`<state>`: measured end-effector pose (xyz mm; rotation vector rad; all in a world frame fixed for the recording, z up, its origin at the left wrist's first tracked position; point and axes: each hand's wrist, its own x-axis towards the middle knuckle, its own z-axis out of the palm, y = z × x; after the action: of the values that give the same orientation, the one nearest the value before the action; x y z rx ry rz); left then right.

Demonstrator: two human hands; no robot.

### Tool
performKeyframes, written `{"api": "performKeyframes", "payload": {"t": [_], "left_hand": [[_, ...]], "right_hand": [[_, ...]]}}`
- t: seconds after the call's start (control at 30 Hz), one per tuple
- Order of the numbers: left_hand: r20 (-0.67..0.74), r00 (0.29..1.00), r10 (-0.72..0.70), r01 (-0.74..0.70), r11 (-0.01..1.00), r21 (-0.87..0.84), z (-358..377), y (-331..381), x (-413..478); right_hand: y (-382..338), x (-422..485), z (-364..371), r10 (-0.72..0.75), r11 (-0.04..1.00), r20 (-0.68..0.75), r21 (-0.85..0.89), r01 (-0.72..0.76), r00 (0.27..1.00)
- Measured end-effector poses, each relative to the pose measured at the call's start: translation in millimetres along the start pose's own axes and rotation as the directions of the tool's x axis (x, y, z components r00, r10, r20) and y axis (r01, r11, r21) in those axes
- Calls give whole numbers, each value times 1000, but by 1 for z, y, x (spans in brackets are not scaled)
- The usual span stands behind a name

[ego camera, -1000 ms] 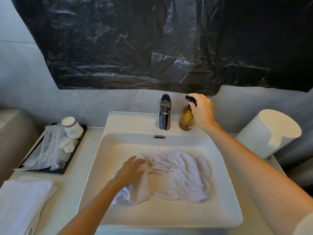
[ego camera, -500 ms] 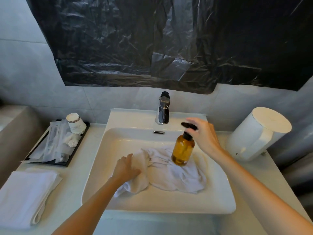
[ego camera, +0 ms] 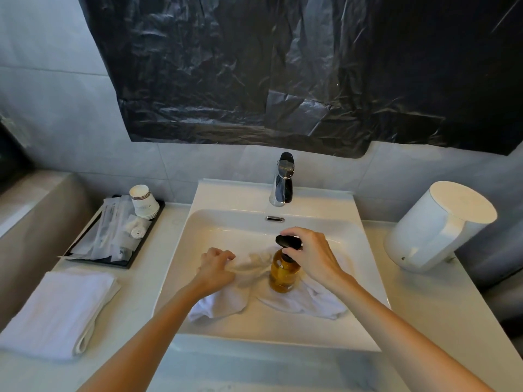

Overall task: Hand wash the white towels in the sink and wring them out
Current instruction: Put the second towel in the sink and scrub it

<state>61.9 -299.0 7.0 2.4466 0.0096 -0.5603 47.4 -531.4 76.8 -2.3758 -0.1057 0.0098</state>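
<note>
White towel (ego camera: 311, 302) lies crumpled in the sink (ego camera: 283, 339), with both hands over it.
Left hand (ego camera: 216, 268) curls its fingers round a fold at the heap's left end, hiding that part. Right hand (ego camera: 317, 257) grips the black pump of an amber bottle (ego camera: 283, 277) that stands upright over the towel; whether its base rests on the cloth is unclear. How many towels make up the heap cannot be told. A folded towel (ego camera: 53, 309) lies on the desk (ego camera: 424, 306), left of the sink.
</note>
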Motion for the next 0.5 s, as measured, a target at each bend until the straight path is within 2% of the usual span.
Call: {"api": "performKeyframes", "payload": {"t": [0.07, 0.13, 0.23, 0.3, 0.33, 0.4, 0.47, 0.5], "left_hand": [[23, 999, 25, -22, 992, -128, 3, 6, -1], [20, 1000, -15, 20, 959, -282, 4, 14, -6], [-13, 999, -38, 25, 844, -536, -1, 29, -17], [-10, 1000, -14, 5, 787, -617, -5, 37, -21], [18, 1000, 19, -4, 788, -616, -6, 42, -23], [88, 991, 96, -29, 821, -570, -5, 50, -24], [125, 985, 120, -31, 833, -552, 2, 55, -22], [121, 986, 112, -24, 826, -564, 5, 58, -22]], "right_hand": [[-2, 2, 2, -1, 999, 90, -48, 6, 996], [-3, 2, 3, 30, 999, 248, -37, -22, 968], [0, 0, 7, 95, 994, 397, 3, -105, 913], [4, 0, 11, 115, 992, 396, 3, -127, 911], [5, 1, 11, 128, 989, 398, 21, -149, 908], [4, 4, 10, 165, 955, 403, 163, -248, 900], [4, 8, 11, 226, 888, 325, 319, -331, 918], [5, 10, 12, 253, 890, 240, 321, -322, 937]]}}
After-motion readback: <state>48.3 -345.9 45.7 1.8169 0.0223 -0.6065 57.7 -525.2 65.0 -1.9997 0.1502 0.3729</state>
